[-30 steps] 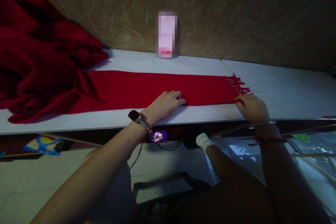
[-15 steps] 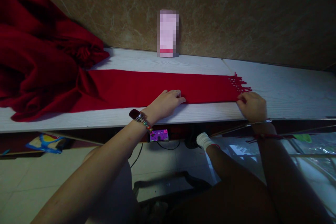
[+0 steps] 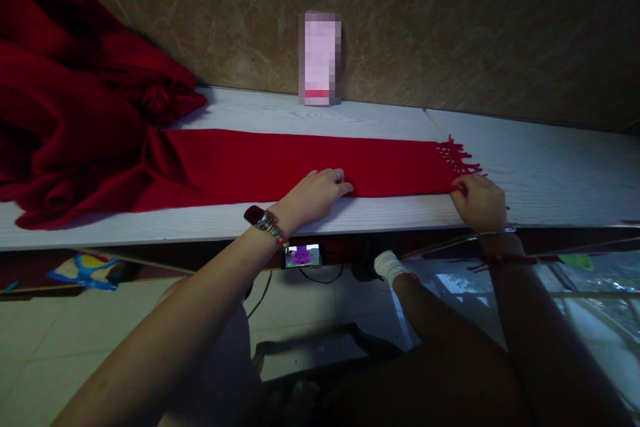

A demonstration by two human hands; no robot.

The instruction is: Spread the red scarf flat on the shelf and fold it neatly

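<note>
- Red cloth (image 3: 270,167): lies as a long strip on the white wood-grain board (image 3: 560,170); the stretch between the hands is flat and its near edge runs almost straight
- Far left: the same red continues into a heaped, creased mass (image 3: 65,107); where the strip joins it is hard to trace through the folds
- Right hand (image 3: 481,201): thumb and fingers brought together, clamped on the near corner at the fringe (image 3: 454,157)
- Left hand (image 3: 317,195): rests palm down on the near half of the strip, fingers bent; whether they pinch any fabric cannot be told
- Change noted: both hands stay at the same spots on the cloth as half a second ago, and the strip lies as it did
- Change noted: a small red strand now shows at the outer side of the right hand, not made out before; some fringe probably runs under that hand
- Assessment: work on the fringed corner appears to be in progress, with the left hand likely steadying the strip
- Surroundings: a blurred pink item (image 3: 320,57) stands beyond the strip; a lit screen (image 3: 302,255) below the board shows a different picture than before
</note>
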